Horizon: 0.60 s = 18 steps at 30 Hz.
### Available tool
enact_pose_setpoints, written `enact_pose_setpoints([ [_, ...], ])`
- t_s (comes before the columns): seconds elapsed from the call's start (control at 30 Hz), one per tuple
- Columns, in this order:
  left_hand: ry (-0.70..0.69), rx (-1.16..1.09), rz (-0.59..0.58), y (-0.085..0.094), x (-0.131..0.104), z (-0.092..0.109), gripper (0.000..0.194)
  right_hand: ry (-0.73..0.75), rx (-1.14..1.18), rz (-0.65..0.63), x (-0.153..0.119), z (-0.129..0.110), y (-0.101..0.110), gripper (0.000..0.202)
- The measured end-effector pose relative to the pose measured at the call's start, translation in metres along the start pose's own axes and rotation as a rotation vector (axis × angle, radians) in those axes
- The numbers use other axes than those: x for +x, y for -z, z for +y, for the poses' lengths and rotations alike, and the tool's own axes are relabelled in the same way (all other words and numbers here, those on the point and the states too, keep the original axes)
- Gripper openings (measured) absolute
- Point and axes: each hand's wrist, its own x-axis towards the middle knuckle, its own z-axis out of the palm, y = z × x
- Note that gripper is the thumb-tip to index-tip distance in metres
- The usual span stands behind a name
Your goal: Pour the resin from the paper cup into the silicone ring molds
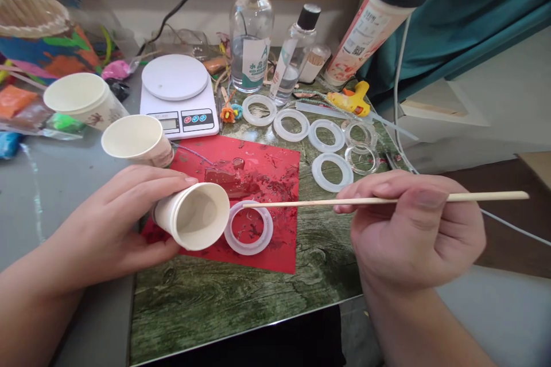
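Feed check, left to right. Far left I've got soft, bright packets [17, 102] bunched near a first paper cup [77, 97]; a second paper cup [138, 140] stands just behind the left hand [116, 212]. Both have mouths up, probably so nothing inside runs out. White scale [176, 77] lies flat behind them with its pan bare, readout facing me; digits too small to read.

Left hand is gripping the tilted cup [202, 218], fingers over the top side, thumb below. I'd guess the wraparound hold steadies thin paper without crushing it. Two rims show, so likely two cups nested, perhaps for stiffness. Mouth leans my way, right beside the ring [248, 249]; can't tell what's inside.

Ring lies flat on the red sheet [279, 183], which has wet, shiny patches, so I read the sheet as drip cover for the green surface [206, 309]. Two black-capped bottles [251, 63] stand capped at the back, presumably out of elbow range. Four more cloudy rings [332, 188] and two clear rings [362, 171] sit off the sheet, so the middle has working room.

Right hand [413, 235] is gripping the thin stick [297, 203], thumb pressed over curled fingers, probably for fine tip control. Tip is over the ring's far edge; contact unclear.
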Motion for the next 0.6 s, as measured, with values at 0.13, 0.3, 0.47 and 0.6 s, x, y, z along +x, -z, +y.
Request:
enact_pose_setpoints([
  [0.13,-0.003,0.004,-0.002,0.000,0.000,0.000,0.050,-0.003,0.014,0.051,0.001,0.001,0.004,0.023],
  [0.3,-0.016,-0.001,0.000,0.000,0.002,0.000,0.051,-0.017,0.004,0.171,0.005,0.000,0.008,0.024],
  [0.47,0.018,0.011,0.012,0.002,0.000,0.001,0.050,-0.149,0.080,0.203,0.012,0.000,0.009,0.029],
  [0.6,0.142,-0.057,0.085,0.002,-0.003,0.000,0.052,-0.289,0.139,0.177,0.014,0.003,0.013,0.033],
])
